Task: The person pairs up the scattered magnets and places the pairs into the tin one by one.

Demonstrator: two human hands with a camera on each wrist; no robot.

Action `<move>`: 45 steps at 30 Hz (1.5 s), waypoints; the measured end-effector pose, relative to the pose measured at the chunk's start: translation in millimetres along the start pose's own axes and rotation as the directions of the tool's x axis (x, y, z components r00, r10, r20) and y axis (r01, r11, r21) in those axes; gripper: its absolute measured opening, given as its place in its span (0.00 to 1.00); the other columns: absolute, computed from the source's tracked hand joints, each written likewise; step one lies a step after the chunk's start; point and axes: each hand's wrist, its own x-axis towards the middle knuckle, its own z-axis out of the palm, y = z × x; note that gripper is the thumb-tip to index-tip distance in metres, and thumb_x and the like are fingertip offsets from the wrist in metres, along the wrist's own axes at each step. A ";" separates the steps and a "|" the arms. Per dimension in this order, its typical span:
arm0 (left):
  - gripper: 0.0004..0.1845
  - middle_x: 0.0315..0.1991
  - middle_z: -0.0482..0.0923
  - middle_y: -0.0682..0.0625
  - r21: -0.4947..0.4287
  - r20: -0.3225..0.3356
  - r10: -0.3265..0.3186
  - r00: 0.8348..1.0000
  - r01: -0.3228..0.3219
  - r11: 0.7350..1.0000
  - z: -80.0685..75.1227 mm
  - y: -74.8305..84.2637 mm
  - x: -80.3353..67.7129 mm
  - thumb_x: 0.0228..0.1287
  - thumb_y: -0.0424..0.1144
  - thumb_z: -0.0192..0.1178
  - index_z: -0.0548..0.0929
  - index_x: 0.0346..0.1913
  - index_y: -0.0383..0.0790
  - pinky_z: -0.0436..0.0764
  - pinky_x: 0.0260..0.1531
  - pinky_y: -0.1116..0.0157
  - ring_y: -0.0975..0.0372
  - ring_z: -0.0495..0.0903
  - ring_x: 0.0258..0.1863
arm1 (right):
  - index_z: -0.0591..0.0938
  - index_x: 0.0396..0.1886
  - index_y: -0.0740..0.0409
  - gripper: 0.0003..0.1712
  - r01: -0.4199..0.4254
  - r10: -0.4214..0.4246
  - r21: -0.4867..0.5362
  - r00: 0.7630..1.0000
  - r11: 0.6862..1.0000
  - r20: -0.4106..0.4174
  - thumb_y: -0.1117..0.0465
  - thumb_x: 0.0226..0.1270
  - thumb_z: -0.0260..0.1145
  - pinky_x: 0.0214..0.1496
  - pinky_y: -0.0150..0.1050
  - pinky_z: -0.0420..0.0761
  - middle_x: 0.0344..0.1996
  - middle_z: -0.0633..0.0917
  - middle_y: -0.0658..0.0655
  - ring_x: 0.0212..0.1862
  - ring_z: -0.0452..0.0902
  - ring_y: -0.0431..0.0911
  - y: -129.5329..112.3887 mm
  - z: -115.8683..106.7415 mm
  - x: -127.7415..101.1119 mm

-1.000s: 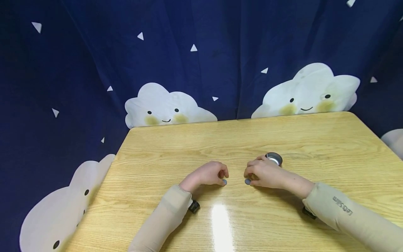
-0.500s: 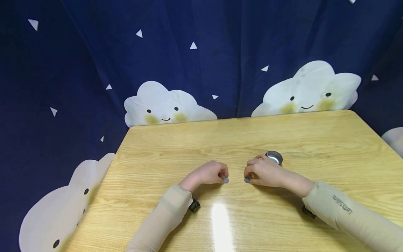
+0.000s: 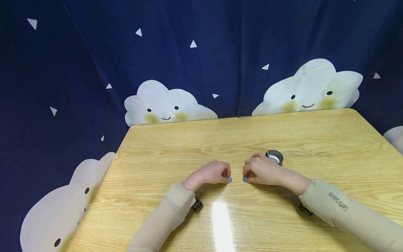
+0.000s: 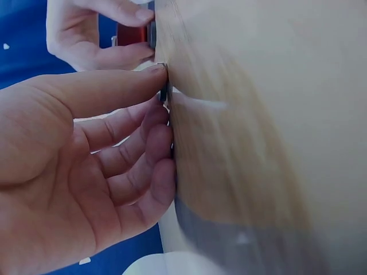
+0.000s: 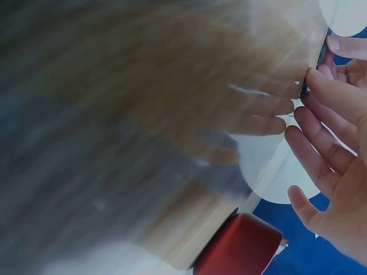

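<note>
Two small flat grey discs lie low at the tabletop with a narrow gap between them. My left hand (image 3: 211,172) pinches the left disc (image 3: 229,179) between thumb and fingertips; in the left wrist view this disc (image 4: 163,91) appears as a thin dark edge against the table. My right hand (image 3: 263,170) pinches the right disc (image 3: 245,179) the same way, its other fingers bent down toward the wood. In the right wrist view the right disc (image 5: 304,87) shows under the thumb tip. Both discs are partly covered by fingers.
A small round dish (image 3: 274,156), shiny inside, stands just behind my right hand; its red outer wall (image 5: 241,246) shows in the right wrist view. The wooden table (image 3: 189,140) reaches back to a dark blue curtain (image 3: 176,52) with printed clouds.
Both hands have moved a little toward each other with the discs, so the gap between the discs is narrower. The dish stays in place while the head view tilts slightly down.
</note>
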 end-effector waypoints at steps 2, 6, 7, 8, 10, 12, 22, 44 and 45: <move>0.07 0.25 0.73 0.59 -0.001 0.003 -0.001 1.000 0.001 1.000 1.7 0.4 1.6 0.56 0.42 0.63 0.76 0.32 0.45 0.70 0.27 0.74 0.68 0.70 0.24 | 0.82 0.26 0.43 0.06 -0.005 0.005 0.007 1.000 1.000 0.007 0.51 0.51 0.70 0.56 0.54 0.65 0.23 0.75 0.38 0.28 0.70 0.31 -1.2 -0.1 1.4; 0.07 0.26 0.74 0.59 0.007 0.004 -0.005 1.000 0.005 1.000 3.5 1.9 3.6 0.57 0.43 0.63 0.76 0.32 0.46 0.71 0.28 0.73 0.68 0.70 0.24 | 0.82 0.25 0.44 0.07 -0.013 0.013 0.015 1.000 1.000 0.007 0.50 0.50 0.70 0.56 0.54 0.65 0.22 0.75 0.39 0.27 0.68 0.31 -3.7 -0.3 3.8; 0.07 0.26 0.74 0.59 0.007 0.006 -0.006 1.000 0.005 1.000 3.6 2.0 4.1 0.57 0.43 0.62 0.76 0.32 0.46 0.71 0.28 0.73 0.68 0.71 0.24 | 0.82 0.25 0.45 0.07 -0.015 0.015 0.015 1.000 1.000 0.006 0.50 0.50 0.70 0.56 0.54 0.65 0.22 0.75 0.39 0.27 0.67 0.31 -4.1 -0.2 4.4; 0.07 0.26 0.74 0.59 0.006 0.008 -0.007 1.000 0.007 1.000 3.6 2.4 4.3 0.57 0.43 0.62 0.76 0.32 0.46 0.71 0.28 0.73 0.68 0.71 0.25 | 0.82 0.24 0.45 0.07 -0.015 0.015 0.014 1.000 1.000 0.004 0.50 0.50 0.70 0.55 0.54 0.65 0.22 0.75 0.39 0.27 0.67 0.31 -4.6 -0.2 4.9; 0.07 0.26 0.73 0.59 0.009 0.010 0.001 1.000 -0.001 1.000 3.1 4.0 3.3 0.57 0.42 0.62 0.75 0.31 0.46 0.71 0.28 0.73 0.68 0.71 0.24 | 0.82 0.24 0.45 0.07 -0.016 0.016 0.014 1.000 1.000 0.003 0.50 0.51 0.70 0.55 0.54 0.65 0.22 0.75 0.39 0.27 0.68 0.31 -5.2 0.0 5.7; 0.07 0.25 0.73 0.59 0.005 0.012 0.003 1.000 -0.003 1.000 2.4 4.9 2.8 0.58 0.43 0.62 0.75 0.31 0.46 0.71 0.27 0.73 0.68 0.71 0.24 | 0.82 0.23 0.45 0.07 -0.014 0.014 0.008 1.000 1.000 0.002 0.50 0.50 0.70 0.55 0.53 0.65 0.22 0.75 0.39 0.27 0.68 0.31 -5.2 0.6 6.5; 0.07 0.25 0.73 0.59 0.007 -0.002 -0.003 1.000 0.003 1.000 4.4 8.2 5.8 0.58 0.42 0.62 0.76 0.33 0.44 0.70 0.26 0.74 0.68 0.69 0.23 | 0.81 0.21 0.45 0.07 0.009 -0.010 -0.013 1.000 1.000 -0.013 0.52 0.49 0.71 0.53 0.52 0.66 0.19 0.71 0.39 0.24 0.66 0.32 -5.9 3.6 11.4; 0.07 0.25 0.73 0.58 0.018 -0.004 -0.018 1.000 0.018 1.000 5.8 9.9 9.3 0.58 0.42 0.61 0.76 0.32 0.45 0.68 0.24 0.74 0.67 0.69 0.22 | 0.79 0.19 0.44 0.09 0.014 -0.015 -0.041 0.999 0.999 -0.035 0.50 0.47 0.71 0.52 0.50 0.67 0.18 0.71 0.39 0.24 0.66 0.32 -5.5 6.0 17.0; 0.07 0.25 0.73 0.58 0.017 -0.005 -0.016 1.000 0.016 1.000 5.8 9.6 9.3 0.58 0.42 0.61 0.75 0.32 0.45 0.68 0.24 0.74 0.68 0.69 0.22 | 0.79 0.19 0.44 0.09 0.015 -0.016 -0.041 0.999 0.999 -0.037 0.50 0.47 0.72 0.52 0.50 0.67 0.19 0.71 0.39 0.24 0.66 0.32 -5.3 5.8 16.8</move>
